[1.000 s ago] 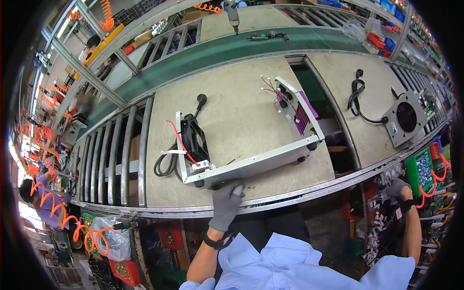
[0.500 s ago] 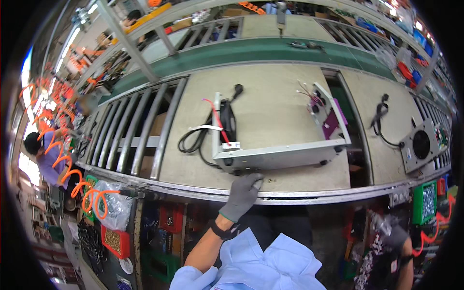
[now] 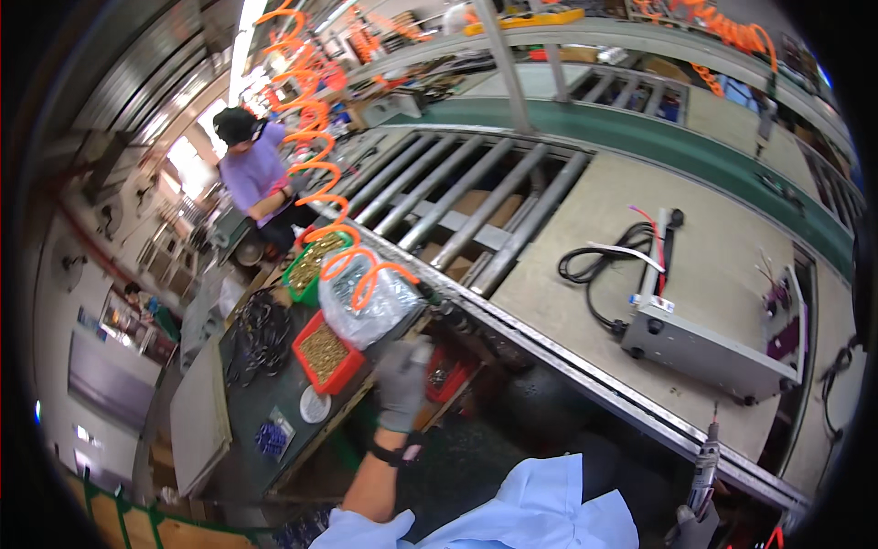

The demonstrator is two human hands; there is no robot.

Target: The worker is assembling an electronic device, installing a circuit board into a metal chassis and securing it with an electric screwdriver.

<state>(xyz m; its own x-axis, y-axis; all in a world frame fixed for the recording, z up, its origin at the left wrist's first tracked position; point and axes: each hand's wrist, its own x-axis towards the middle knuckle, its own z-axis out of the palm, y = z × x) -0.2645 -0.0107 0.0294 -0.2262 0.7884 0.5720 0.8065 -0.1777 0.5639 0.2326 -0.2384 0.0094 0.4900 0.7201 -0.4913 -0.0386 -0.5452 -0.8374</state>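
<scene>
My left hand [image 3: 401, 386], in a grey glove, hangs beside the red bin of small brass-coloured screws [image 3: 324, 355] and in front of another red bin [image 3: 450, 373]. Motion smears its fingers, so their grip is unclear. At the lower right, my gloved right hand [image 3: 692, 532] is wrapped round a powered screwdriver [image 3: 704, 471], its bit pointing up. Most of that hand lies at the dark picture edge. On the board across the conveyor rests an open grey metal chassis [image 3: 704, 355]; a coiled black power cord [image 3: 590, 265] and loose wires lie at its left end.
A green bin of brass-coloured parts [image 3: 311, 267] and a clear plastic bag [image 3: 370, 306] adjoin the red bin. Black cables [image 3: 261, 334] lie on the side bench. An orange coiled hose [image 3: 320, 174] hangs over the rollers [image 3: 466, 206]. Farther off, a person in purple [image 3: 251, 174] works.
The view has swung left. My left hand has moved from the conveyor's front edge by the chassis to the side bins. My right hand now shows the screwdriver upright near the conveyor edge.
</scene>
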